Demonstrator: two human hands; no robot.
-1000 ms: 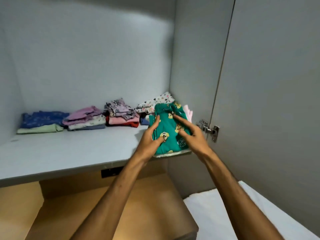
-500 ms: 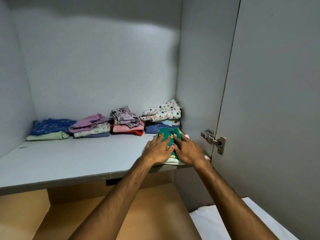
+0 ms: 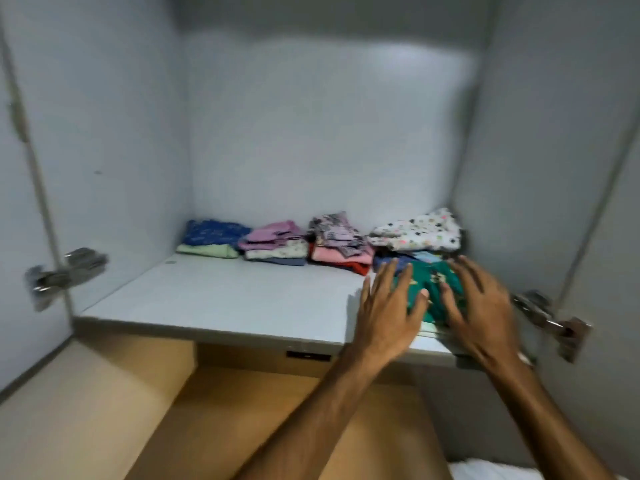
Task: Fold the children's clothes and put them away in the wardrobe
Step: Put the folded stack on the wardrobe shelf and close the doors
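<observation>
Two hands are spread wide over a green top [image 3: 431, 282] with little yellow and white pictures on it. The left hand [image 3: 388, 313] and the right hand [image 3: 481, 313] hold nothing; their fingers are straight, and the picture is too blurry to tell if they touch the cloth. The green top lies folded between and under the fingers, at the front right of the shelf [image 3: 221, 299] in the wardrobe. Past the fingertips, four piles of folded clothes [image 3: 332, 244] sit in a row at the back.

Metal hinges [image 3: 65, 271], blurred; perhaps white bedding [image 3: 491, 471].
</observation>
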